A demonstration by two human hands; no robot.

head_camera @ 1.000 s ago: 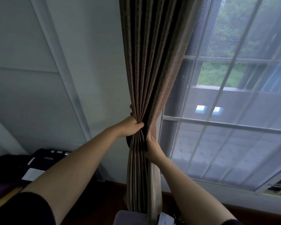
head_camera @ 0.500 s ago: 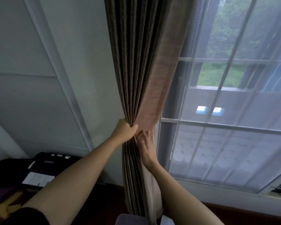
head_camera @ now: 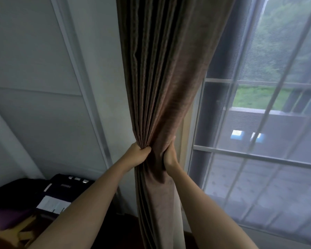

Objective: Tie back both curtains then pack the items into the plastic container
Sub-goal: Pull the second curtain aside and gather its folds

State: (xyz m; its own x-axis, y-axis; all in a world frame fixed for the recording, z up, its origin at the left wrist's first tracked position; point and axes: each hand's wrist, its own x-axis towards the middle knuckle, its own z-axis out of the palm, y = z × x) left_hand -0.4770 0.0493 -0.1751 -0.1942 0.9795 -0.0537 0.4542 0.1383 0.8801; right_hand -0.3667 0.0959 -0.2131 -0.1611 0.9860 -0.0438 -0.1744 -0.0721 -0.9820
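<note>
Since half a second ago the right hand [head_camera: 169,155] has slid round the curtain's [head_camera: 162,90] window-side edge. Gathered beside the window [head_camera: 258,159], the curtain is pinched into pleats by the left hand's [head_camera: 138,155] closed fingers, the right hand's fingers wrapping the opposite side, probably bundling it for a tie.

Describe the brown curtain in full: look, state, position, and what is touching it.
The brown curtain is a heavy, matte woven fabric hanging in deep vertical pleats between the pale wall and the window's sheer panel. It is gathered into a narrow waist, flaring above and falling loose below. The left hand clenches the pleats; the right hand wraps the window-side edge. No tieback is visible.
</note>
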